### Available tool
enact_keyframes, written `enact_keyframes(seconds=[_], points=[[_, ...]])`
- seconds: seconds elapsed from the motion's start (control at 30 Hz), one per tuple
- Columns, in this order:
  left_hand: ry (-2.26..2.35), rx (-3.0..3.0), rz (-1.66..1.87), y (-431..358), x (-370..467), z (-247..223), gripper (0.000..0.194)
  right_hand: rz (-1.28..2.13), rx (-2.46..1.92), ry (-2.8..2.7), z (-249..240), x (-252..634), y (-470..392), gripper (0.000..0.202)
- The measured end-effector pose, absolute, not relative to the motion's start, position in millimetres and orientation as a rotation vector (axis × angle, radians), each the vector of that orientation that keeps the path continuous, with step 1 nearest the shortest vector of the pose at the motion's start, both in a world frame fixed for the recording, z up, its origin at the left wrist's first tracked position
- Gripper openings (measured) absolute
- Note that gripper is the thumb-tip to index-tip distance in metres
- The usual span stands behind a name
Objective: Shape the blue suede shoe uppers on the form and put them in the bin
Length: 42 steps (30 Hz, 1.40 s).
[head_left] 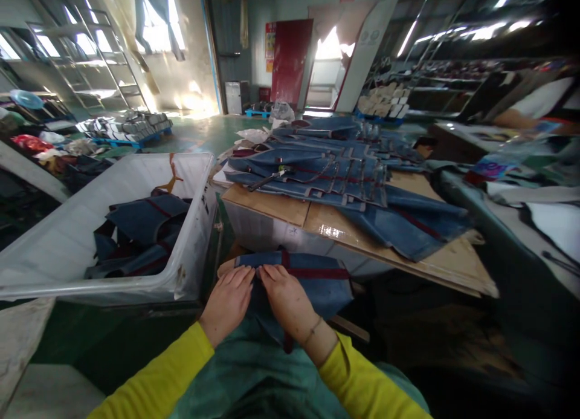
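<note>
A soft blue denim piece [312, 280] is laid flat on the lap, just in front of the low table edge. A dark red strip [317, 273] is sewn across it, and another red strip runs down its middle. The cloth looks thick and a bit rough, with a straight top edge.

The left hand [228, 304] is pressed flat on the cloth with the fingers close together. The right hand [286, 299] is laid flat just beside it, fingers also together, nothing pinched. The fingertips of both hands nearly touch. Bright yellow sleeves [163, 376] are worn.

To the left, a big white plastic bin [58, 243] with smooth walls is filled with more folded blue pieces. Behind the hands, a shiny brown board [326, 222] is covered by a spread-out stack of denim pieces [326, 177].
</note>
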<state>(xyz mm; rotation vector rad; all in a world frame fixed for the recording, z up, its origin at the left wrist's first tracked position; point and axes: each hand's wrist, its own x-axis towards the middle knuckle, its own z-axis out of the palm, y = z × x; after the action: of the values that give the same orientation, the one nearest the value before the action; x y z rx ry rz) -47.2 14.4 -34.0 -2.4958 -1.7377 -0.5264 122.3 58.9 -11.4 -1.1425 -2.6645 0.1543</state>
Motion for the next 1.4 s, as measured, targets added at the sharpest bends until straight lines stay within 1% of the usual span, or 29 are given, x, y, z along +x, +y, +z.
enact_keyframes(seconds=[0.23,0.37,0.5,0.63,0.7,0.77,0.87,0.9,0.97,1.03,1.1,1.2,1.3,1.4], points=[[-1.902,-2.351,-0.613,5.8,-74.3,-44.0,0.038,0.160,-1.059,-2.694,-10.0,86.4,59.3,0.035],[-1.949,-2.337,-0.584,3.4,-74.1,-39.6,0.038,0.126,-1.047,-2.696,-9.5,84.6,57.5,0.036],[-1.926,-2.359,-0.541,4.9,-61.6,-31.6,0.038,0.093,-1.071,-2.699,-5.2,107.6,57.9,0.038],[-1.843,-2.431,-0.531,9.1,-51.0,-23.6,0.037,0.089,-1.131,-2.688,0.3,150.9,59.8,0.040],[-1.769,-2.517,-0.520,17.2,-49.9,-13.5,0.033,0.054,-1.184,-2.669,0.5,174.3,59.8,0.043],[-1.693,-2.614,-0.494,35.6,-49.6,5.3,0.028,0.001,-1.234,-2.645,-2.2,192.7,58.3,0.043],[-1.646,-2.612,-0.477,88.9,-43.5,47.7,0.027,-0.087,-1.302,-2.578,-10.7,202.9,52.5,0.043],[-1.675,-2.560,-0.476,112.3,-39.0,62.7,0.027,-0.114,-1.330,-2.544,-13.9,201.5,50.0,0.043],[-1.888,-2.425,-0.417,161.8,-27.3,87.8,0.034,-0.152,-1.382,-2.469,-19.7,194.7,45.0,0.043],[-2.034,-2.329,-0.407,206.2,-14.9,101.5,0.037,-0.160,-1.408,-2.412,-23.9,188.2,41.2,0.044],[-2.175,-2.266,-0.392,238.0,-6.0,102.6,0.032,-0.153,-1.410,-2.385,-26.6,187.2,39.0,0.044],[-2.342,-2.225,-0.382,257.5,-5.3,90.1,0.031,-0.146,-1.403,-2.379,-29.2,200.3,36.6,0.042],[-2.412,-2.245,-0.437,246.1,-21.2,77.5,0.031,-0.144,-1.378,-2.394,-32.8,223.7,32.4,0.040],[-2.417,-2.284,-0.523,202.9,-47.4,73.0,0.032,-0.136,-1.342,-2.394,-37.5,243.1,27.8,0.039]])
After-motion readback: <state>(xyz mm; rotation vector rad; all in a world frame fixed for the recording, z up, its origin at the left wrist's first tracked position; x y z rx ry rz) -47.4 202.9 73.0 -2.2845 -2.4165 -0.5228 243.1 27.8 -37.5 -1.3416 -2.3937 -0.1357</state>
